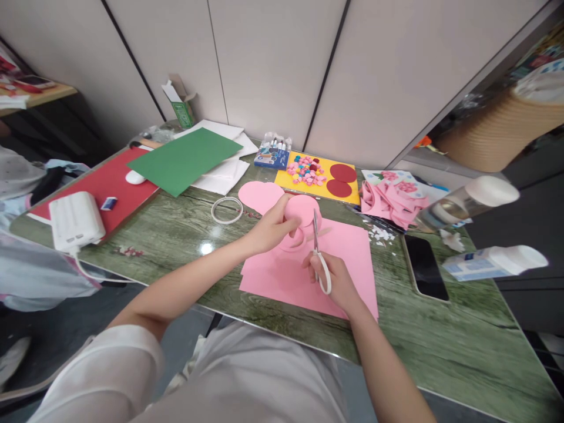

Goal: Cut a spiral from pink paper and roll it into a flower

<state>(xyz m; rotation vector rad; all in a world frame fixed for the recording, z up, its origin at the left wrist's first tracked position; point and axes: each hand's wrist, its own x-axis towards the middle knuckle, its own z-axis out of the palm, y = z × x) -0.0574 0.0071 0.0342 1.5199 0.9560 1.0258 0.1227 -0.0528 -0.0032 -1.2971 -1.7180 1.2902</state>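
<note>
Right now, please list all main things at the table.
Scissors: one, white-handled, centre
Round paper: at least one, pink, centre
Paper stack: one, pink, front
Card: one, green, back
Papers: several, white, back
Red sheet: one, red, left
Yellow sheet: one, yellow, back
Balls: many, mixed, on yellow
Discs: two, dark red, on yellow
Scraps: several, pink, right
Ring: one, white, left
Power bank: one, white, left
Phone: one, black, right
Bottles: two, white-capped, right
Carton: one, green, back
Box: one, blue, back
Left hand: one, holding round paper
Right hand: one, holding scissors
</note>
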